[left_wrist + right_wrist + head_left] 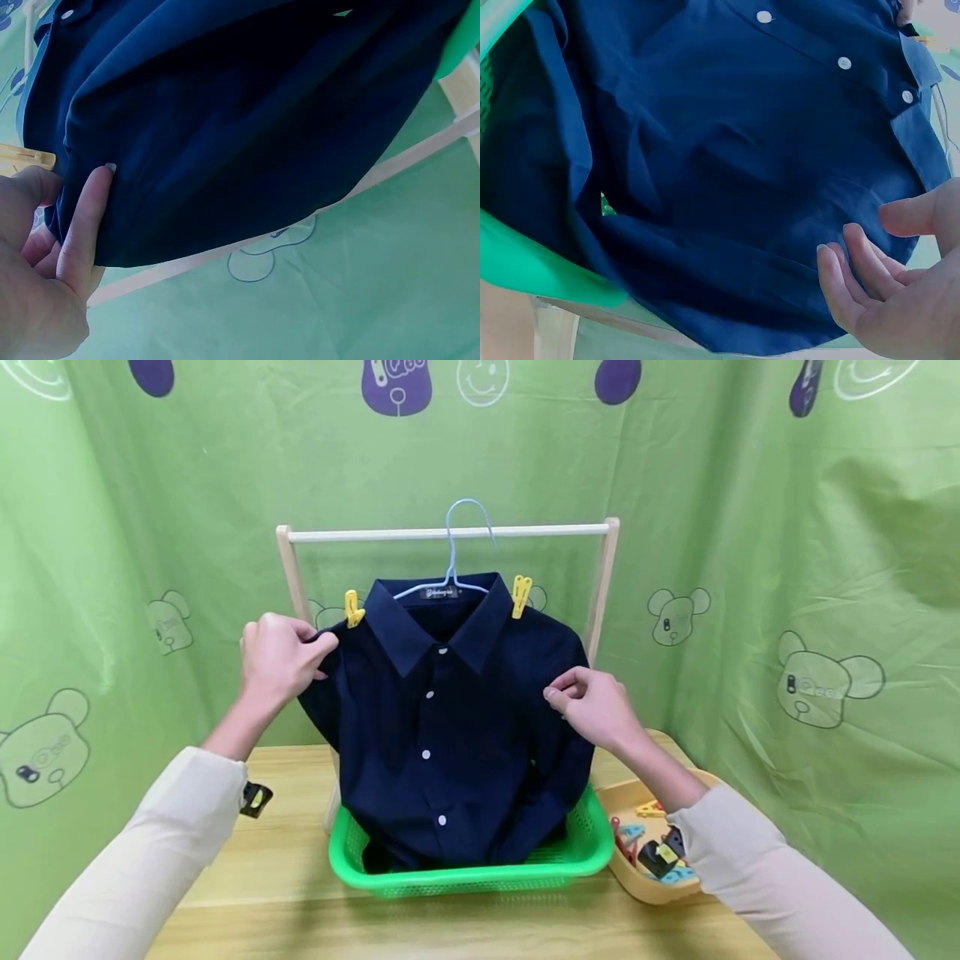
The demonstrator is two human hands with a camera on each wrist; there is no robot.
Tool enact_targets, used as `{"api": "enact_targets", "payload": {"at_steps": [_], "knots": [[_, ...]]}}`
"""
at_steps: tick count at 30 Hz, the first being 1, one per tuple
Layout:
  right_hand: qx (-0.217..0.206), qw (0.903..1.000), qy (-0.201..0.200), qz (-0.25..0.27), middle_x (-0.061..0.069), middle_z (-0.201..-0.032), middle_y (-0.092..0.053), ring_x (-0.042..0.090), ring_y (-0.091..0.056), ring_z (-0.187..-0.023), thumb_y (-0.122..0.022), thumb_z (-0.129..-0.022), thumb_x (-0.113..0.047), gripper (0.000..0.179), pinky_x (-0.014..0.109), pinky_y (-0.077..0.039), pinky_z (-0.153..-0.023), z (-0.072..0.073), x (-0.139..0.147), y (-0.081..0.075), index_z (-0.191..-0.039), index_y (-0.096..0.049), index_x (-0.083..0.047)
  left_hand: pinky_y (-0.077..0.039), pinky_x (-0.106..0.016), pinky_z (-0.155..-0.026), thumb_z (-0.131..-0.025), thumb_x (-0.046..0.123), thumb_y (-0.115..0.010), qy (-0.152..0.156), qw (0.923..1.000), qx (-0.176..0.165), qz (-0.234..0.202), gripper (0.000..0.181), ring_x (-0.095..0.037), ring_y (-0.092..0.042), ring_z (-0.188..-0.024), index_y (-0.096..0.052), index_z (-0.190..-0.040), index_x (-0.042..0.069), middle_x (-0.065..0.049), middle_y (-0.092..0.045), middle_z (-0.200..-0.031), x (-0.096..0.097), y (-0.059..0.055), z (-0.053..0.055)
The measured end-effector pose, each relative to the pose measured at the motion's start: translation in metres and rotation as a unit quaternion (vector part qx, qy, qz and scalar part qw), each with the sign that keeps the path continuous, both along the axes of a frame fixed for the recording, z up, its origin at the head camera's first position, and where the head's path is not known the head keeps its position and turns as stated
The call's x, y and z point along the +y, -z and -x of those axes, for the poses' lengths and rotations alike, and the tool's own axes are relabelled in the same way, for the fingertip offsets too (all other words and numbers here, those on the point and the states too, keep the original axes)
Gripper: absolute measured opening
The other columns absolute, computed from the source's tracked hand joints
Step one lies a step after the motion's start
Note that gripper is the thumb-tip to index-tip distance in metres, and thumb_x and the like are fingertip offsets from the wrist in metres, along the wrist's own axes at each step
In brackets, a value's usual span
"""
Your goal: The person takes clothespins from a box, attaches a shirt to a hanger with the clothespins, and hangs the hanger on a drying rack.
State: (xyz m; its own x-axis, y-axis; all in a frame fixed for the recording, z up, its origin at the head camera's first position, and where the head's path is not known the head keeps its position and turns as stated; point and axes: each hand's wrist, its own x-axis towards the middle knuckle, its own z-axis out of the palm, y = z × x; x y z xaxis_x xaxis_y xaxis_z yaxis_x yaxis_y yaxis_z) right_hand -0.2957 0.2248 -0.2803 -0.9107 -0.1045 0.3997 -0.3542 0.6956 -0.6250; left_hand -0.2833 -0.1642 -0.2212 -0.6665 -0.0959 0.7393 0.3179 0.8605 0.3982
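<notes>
A dark navy button-up shirt (465, 718) hangs on a light blue wire hanger (452, 556), its lower part lying in a green basket (472, 878). One yellow clothespin (352, 609) is clipped at the shirt's left shoulder in the head view, another yellow clothespin (521, 597) beside the collar's right side. Just outside the first clothespin, my left hand (281, 658) pinches the shoulder fabric between thumb and fingers. My right hand (907, 277) is by the sleeve at the other side, its fingers loosely bent with a gap to the thumb and no cloth gripped.
The hanger's hook goes over the white bar (375, 535) of a small wooden rack. To the right of the basket, a tan tray (645, 889) holds several coloured clothespins, partly hidden by the right forearm. Green printed curtains (787, 568) surround the wooden table (277, 860).
</notes>
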Motion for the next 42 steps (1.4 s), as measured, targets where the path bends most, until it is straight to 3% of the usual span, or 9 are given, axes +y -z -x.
{"api": "enact_targets", "payload": {"at_steps": [9,13,17,26,33,36,42], "knots": [[-0.004,1.0,-0.006,0.007,0.01,-0.094,-0.076,0.019,-0.068,-0.078,-0.063,-0.099,-0.031,0.027,0.03,-0.05,-0.069,0.0,0.0,0.002,-0.107,-0.07,-0.007,-0.049,-0.043,-0.064,-0.081,0.026,-0.058,-0.026,0.9994,-0.015,-0.015,0.032,-0.026,-0.074,-0.059,-0.075,-0.056,0.015,0.002,-0.067,-0.049,0.004,-0.019,0.008],[-0.009,0.9998,-0.01,0.012,0.012,-0.094,-0.076,0.019,-0.069,-0.078,-0.062,-0.099,-0.031,0.027,0.03,-0.051,-0.068,0.001,-0.001,0.004,-0.108,-0.07,-0.006,-0.052,-0.046,-0.069,-0.082,0.027,-0.058,-0.027,0.9991,-0.025,-0.021,0.031,-0.024,-0.074,-0.057,-0.079,-0.064,0.014,0.001,-0.068,-0.051,0.007,-0.023,0.014],[-0.01,0.9998,-0.012,0.015,0.011,-0.093,-0.076,0.02,-0.069,-0.079,-0.061,-0.1,-0.03,0.027,0.031,-0.052,-0.069,0.002,-0.001,0.005,-0.108,-0.069,-0.005,-0.054,-0.046,-0.07,-0.082,0.026,-0.059,-0.024,0.999,-0.026,-0.026,0.032,-0.02,-0.072,-0.051,-0.076,-0.058,0.012,-0.001,-0.067,-0.05,0.011,-0.024,0.02],[-0.014,0.9997,-0.009,0.016,0.011,-0.093,-0.076,0.019,-0.071,-0.078,-0.06,-0.1,-0.029,0.027,0.03,-0.054,-0.068,0.004,0.002,0.007,-0.108,-0.069,-0.005,-0.054,-0.041,-0.062,-0.081,0.025,-0.061,-0.022,0.998,-0.034,-0.047,0.032,-0.013,-0.067,-0.044,-0.07,-0.053,0.014,-0.001,-0.067,-0.05,0.018,-0.013,0.023],[-0.021,0.9996,-0.01,0.019,0.011,-0.094,-0.076,0.022,-0.072,-0.079,-0.061,-0.1,-0.029,0.027,0.03,-0.055,-0.067,0.005,0.001,0.008,-0.108,-0.069,-0.005,-0.047,-0.033,-0.05,-0.081,0.024,-0.062,-0.01,0.998,-0.043,-0.044,0.04,-0.014,-0.068,-0.045,-0.052,-0.043,0.018,-0.001,-0.064,-0.047,0.024,0.0,0.025],[-0.023,0.9995,-0.009,0.018,0.01,-0.093,-0.076,0.02,-0.071,-0.077,-0.06,-0.1,-0.03,0.027,0.031,-0.054,-0.067,0.005,0.002,0.01,-0.108,-0.069,-0.005,-0.047,-0.033,-0.051,-0.081,0.025,-0.062,-0.003,0.9979,-0.049,-0.041,0.039,-0.014,-0.068,-0.045,-0.056,-0.044,0.017,0.0,-0.064,-0.047,0.028,0.007,0.026],[-0.024,0.9995,-0.01,0.017,0.01,-0.093,-0.076,0.017,-0.07,-0.076,-0.06,-0.1,-0.029,0.026,0.031,-0.054,-0.068,0.005,0.002,0.012,-0.108,-0.069,-0.005,-0.047,-0.037,-0.06,-0.081,0.026,-0.061,0.0,0.9977,-0.056,-0.039,0.042,-0.015,-0.069,-0.047,-0.048,-0.042,0.019,0.002,-0.063,-0.045,0.033,0.02,0.027]]}}
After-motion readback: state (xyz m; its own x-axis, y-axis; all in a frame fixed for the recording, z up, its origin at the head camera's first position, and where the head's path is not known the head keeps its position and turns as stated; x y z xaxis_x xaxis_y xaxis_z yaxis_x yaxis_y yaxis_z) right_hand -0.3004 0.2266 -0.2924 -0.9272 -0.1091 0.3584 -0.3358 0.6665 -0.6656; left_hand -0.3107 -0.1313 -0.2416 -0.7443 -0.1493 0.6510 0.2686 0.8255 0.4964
